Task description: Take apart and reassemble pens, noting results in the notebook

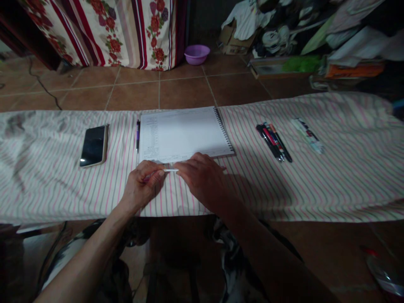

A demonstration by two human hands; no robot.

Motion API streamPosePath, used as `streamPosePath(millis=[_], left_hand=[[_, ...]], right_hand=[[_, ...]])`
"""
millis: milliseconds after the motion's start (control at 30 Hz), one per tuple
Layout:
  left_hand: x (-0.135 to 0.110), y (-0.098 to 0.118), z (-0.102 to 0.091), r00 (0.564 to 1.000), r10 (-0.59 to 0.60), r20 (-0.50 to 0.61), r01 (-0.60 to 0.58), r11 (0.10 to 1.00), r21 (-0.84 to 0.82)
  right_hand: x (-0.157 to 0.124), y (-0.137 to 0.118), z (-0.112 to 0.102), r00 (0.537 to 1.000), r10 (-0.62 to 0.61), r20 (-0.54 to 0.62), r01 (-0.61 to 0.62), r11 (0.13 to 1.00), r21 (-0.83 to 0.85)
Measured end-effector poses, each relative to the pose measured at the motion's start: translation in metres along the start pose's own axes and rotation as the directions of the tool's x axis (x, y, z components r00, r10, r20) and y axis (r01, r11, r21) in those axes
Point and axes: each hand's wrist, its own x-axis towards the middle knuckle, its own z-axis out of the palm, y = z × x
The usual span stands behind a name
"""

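Observation:
Between my two hands runs a thin white pen-like stick [171, 170], held level just in front of a spiral notebook [189, 132]. My left hand [145, 179] pinches its left end between thumb and fingers. Over the right part my right hand [202, 176] is closed, hiding most of the length; what kind of stick it is I cannot make out. The notebook lies open at a mostly white page with printed lines down its left side, its coil on the right. A purple and black pen [138, 135] lies along the left edge of the notebook.
A phone [94, 145] lies on the striped cloth [57, 185] at left. Several pens [274, 142] and a white tube-like item [307, 134] lie at right. Beyond, a purple basin [197, 54] stands on the tiled floor by a floral curtain [126, 33] and piled clutter.

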Motion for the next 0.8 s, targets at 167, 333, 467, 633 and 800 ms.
streamPosePath(millis=[167, 333, 467, 633, 800], left_hand=[[-0.0001, 0.0029, 0.0003, 1.000, -0.023, 0.012, 0.023, 0.999, -0.041], [0.0001, 0.0056, 0.0008, 1.000, -0.017, -0.011, 0.017, 0.999, -0.047], [-0.0005, 0.0049, 0.0012, 1.000, -0.009, 0.005, 0.009, 0.999, -0.035], [-0.0011, 0.0039, 0.0015, 1.000, -0.005, -0.003, 0.005, 0.999, -0.054], [-0.0012, 0.0049, 0.0017, 1.000, -0.013, 0.010, 0.014, 0.997, -0.080]], right_hand=[[0.0002, -0.0018, 0.0000, 1.000, 0.006, -0.025, -0.005, 1.000, 0.013], [0.0005, -0.0026, -0.0004, 1.000, 0.003, -0.009, -0.003, 1.000, -0.002], [0.0009, -0.0029, 0.0005, 1.000, 0.015, -0.015, -0.015, 1.000, -0.012], [0.0017, -0.0053, -0.0010, 0.999, 0.042, 0.000, -0.042, 0.999, -0.031], [0.0011, -0.0049, -0.0001, 0.999, 0.048, 0.008, -0.048, 0.998, -0.034]])
